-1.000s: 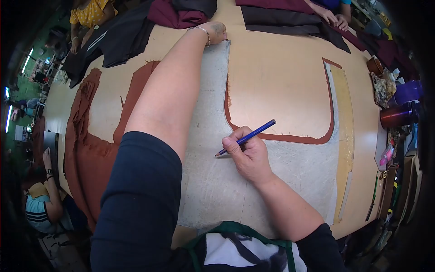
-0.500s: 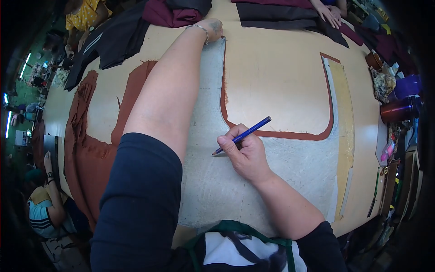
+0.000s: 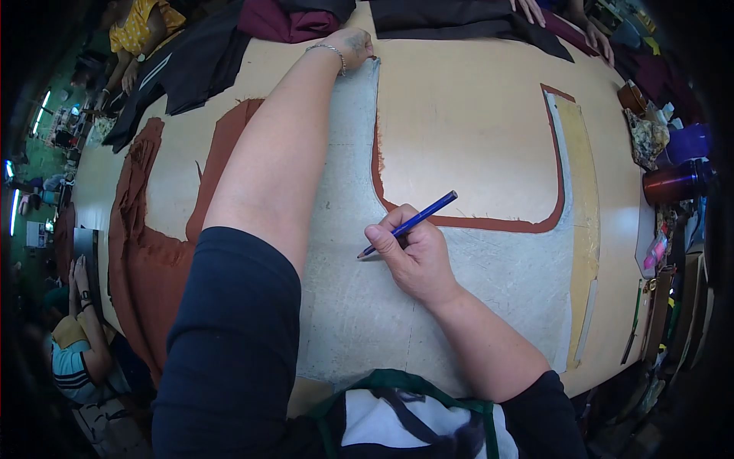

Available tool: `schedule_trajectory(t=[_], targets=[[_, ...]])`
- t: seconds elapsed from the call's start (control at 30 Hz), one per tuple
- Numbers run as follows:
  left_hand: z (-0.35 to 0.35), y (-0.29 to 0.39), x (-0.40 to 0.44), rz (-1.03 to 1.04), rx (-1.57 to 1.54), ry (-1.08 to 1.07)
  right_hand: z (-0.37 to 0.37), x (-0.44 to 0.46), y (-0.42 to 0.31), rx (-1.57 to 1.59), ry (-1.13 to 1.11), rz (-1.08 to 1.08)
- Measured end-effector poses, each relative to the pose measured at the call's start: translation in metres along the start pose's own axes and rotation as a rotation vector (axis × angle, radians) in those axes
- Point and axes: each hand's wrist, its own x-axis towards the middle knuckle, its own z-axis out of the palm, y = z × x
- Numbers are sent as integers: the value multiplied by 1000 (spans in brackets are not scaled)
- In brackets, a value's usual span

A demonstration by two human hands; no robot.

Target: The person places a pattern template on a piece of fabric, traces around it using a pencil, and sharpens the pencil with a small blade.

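Note:
My right hand (image 3: pixel 419 256) is closed around a blue pencil (image 3: pixel 420 220), its tip down over a pale grey pattern sheet (image 3: pixel 359 306). Rust-brown fabric (image 3: pixel 489 224) shows as a narrow border along the sheet's U-shaped cutout. At the far end, my left hand (image 3: pixel 353 47) has its fingers drawn together at the sheet's upper corner, where a bit of the brown fabric shows at the fingertips. The hand itself partly hides this grip. My left arm covers the left part of the sheet.
More brown fabric (image 3: pixel 149 283) lies bunched at left. Dark garment pieces (image 3: pixel 195 73) and a maroon bundle (image 3: pixel 287 23) lie across the far side. A yellowish strip (image 3: pixel 585 206) runs along the right. Other people's hands (image 3: pixel 527 9) are at the far edge; a metallic cup (image 3: pixel 673 185) stands at right.
The far dark cloth has shifted left, and a co-worker's hands there have moved apart. The person at lower left has brought both hands together. My hands keep nearly the same pose.

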Motion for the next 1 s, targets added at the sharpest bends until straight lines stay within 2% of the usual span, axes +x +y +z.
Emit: schedule_trajectory(t=[0.43, 0.63, 1.0], targets=[[1, 1, 1, -12, 9, 29, 0, 0, -1, -4, -3, 48], [3, 0, 1, 4, -5, 30, 0, 1, 0, -54, 20, -51], [3, -2, 1, 14, -57, 50, 1, 1, 2, -49, 27, -42]])
